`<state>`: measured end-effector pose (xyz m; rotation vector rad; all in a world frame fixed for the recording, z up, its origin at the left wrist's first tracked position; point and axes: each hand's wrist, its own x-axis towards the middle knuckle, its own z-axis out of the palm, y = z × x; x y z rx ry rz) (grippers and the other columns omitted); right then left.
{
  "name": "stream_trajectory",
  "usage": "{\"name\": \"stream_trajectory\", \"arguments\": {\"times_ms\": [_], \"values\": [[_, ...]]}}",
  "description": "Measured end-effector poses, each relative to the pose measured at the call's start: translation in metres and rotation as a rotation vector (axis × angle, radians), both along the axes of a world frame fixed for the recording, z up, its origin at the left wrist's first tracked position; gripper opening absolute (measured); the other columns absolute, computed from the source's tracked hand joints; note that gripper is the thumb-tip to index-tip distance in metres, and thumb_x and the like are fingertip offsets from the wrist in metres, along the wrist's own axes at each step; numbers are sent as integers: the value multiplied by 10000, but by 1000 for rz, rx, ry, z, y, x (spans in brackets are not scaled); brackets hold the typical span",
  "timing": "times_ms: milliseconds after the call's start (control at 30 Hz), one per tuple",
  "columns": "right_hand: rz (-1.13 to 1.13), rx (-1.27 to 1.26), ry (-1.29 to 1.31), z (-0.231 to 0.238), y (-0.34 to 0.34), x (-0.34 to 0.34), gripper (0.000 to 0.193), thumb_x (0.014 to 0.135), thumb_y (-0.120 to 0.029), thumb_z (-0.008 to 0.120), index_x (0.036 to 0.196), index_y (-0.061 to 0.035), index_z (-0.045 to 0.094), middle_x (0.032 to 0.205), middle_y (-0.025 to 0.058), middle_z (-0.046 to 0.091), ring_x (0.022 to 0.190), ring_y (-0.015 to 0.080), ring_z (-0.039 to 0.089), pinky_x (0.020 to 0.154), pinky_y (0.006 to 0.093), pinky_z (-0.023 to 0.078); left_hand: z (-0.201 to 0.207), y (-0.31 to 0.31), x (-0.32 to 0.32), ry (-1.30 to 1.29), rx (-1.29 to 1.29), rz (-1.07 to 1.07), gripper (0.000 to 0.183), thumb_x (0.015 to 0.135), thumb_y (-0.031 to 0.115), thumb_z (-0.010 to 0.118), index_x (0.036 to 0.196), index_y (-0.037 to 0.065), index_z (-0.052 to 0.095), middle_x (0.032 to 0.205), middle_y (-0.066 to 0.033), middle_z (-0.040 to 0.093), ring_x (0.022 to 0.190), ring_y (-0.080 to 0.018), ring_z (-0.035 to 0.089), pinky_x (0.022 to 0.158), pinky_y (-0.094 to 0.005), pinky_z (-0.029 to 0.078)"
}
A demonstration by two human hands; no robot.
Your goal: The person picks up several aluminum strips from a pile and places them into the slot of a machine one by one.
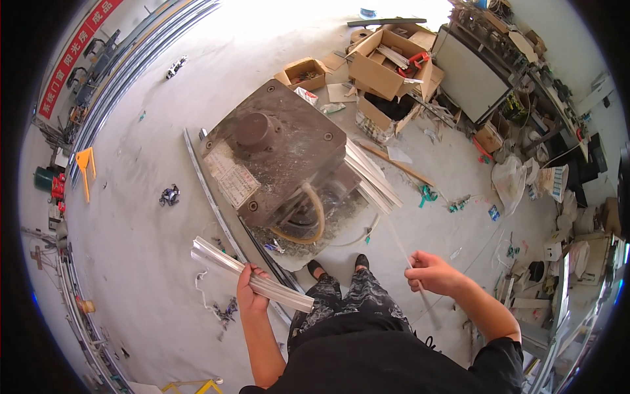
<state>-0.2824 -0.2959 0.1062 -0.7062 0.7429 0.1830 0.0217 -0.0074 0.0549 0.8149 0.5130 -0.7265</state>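
Note:
My left hand [252,292] is closed around several short silvery metal profiles [220,256], bunched side by side and tilted, left of my legs. Off to the right, my right hand [436,273] pinches a thin pale strip [401,244], which is faint and blurred along its length. In front of my feet stands a heavy brown metal machine [298,141] with a round boss on top and a yellowish hose [319,213] curving at its near side. More pale profiles [373,176] jut out from the machine's right side.
Long metal bars [213,197] lie on the floor along the machine's left side. Open cardboard boxes [377,73] are piled beyond it. A cluttered shelf [548,85] and plastic bags [510,187] line the right. A yellow-orange stand [84,167] is at the left.

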Motion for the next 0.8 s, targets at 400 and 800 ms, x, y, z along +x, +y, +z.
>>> {"name": "stream_trajectory", "arguments": {"times_ms": [400,800], "values": [[227,-658,-5,-99,4,80,195,888,-198,512,881,-25,600,577,12,535,510,97,476,492,261,390,28,0,-18,39,35,116,60,844,77,566,858,27,535,796,-45,551,702,-152,521,647,-293,478],[170,-695,25,-101,-5,88,205,865,-207,542,866,-18,621,553,30,534,507,100,499,500,283,409,20,1,-39,28,25,169,62,836,69,576,880,40,544,817,-35,562,706,-145,531,658,-294,484]]}}
